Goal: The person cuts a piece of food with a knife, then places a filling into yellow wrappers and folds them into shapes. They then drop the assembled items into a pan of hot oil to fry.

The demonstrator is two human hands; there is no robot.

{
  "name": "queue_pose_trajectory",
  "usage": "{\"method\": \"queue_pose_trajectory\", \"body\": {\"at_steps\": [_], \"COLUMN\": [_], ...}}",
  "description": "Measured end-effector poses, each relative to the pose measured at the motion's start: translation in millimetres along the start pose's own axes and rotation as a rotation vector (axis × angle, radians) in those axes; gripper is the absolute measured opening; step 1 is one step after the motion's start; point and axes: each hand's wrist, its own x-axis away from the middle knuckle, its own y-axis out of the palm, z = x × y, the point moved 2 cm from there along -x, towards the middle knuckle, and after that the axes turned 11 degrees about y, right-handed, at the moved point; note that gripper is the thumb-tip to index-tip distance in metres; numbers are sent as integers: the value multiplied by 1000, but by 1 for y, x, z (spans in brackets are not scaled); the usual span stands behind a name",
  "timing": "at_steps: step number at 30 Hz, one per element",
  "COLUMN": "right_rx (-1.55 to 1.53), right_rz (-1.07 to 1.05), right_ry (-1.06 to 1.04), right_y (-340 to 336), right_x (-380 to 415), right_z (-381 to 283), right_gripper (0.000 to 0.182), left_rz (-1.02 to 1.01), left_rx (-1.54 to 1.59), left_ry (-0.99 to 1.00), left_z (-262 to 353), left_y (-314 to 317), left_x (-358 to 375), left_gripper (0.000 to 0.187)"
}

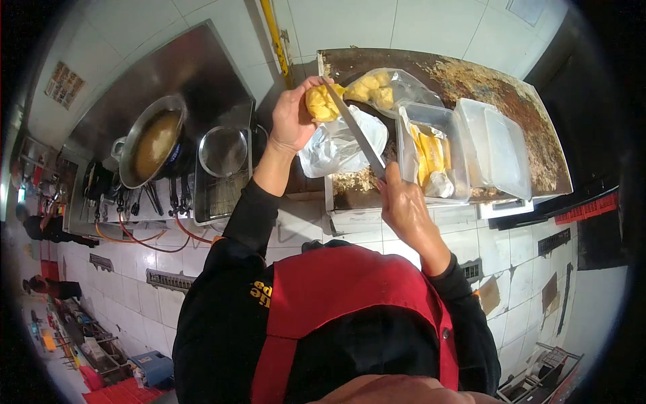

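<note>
My left hand (293, 116) grips a yellow lump of food (325, 104) from its left side, above the worn counter top (464, 74). In my right hand (408, 211) is a long knife (358, 130), its handle wrapped by my fingers. The blade slants up and left, and its tip end overlaps the lump's right side. Below the knife lies a crumpled white plastic bag (336, 149). Just beyond it, a clear bag (404, 87) holds several yellow chunks (371, 87). To the right, a clear plastic container (459, 172) has yellow-and-white wrappers (429, 158) inside.
An empty-looking clear container (501, 145) stands at the counter's right. On my left, a pan of brown liquid (156, 145) sits on the stove near a round strainer (223, 151). Orange hoses (138, 241) hang beneath. Two people (50, 225) are at the far left.
</note>
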Motion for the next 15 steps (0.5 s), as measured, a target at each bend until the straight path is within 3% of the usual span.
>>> {"method": "queue_pose_trajectory", "body": {"at_steps": [6,10,15], "right_rx": [51,-19,-85], "right_rz": [-51,-59,-41], "right_ry": [57,30,16], "right_y": [15,21,21], "right_x": [-1,-5,-11], "right_z": [-2,-3,-6], "right_gripper": [22,27,20], "left_rz": [123,85,109], "left_rx": [-169,-242,-202], "left_ry": [136,148,173], "left_z": [-6,-5,-3], "left_y": [8,7,17], "left_x": [-4,-4,-3], "left_gripper": [29,30,28]}}
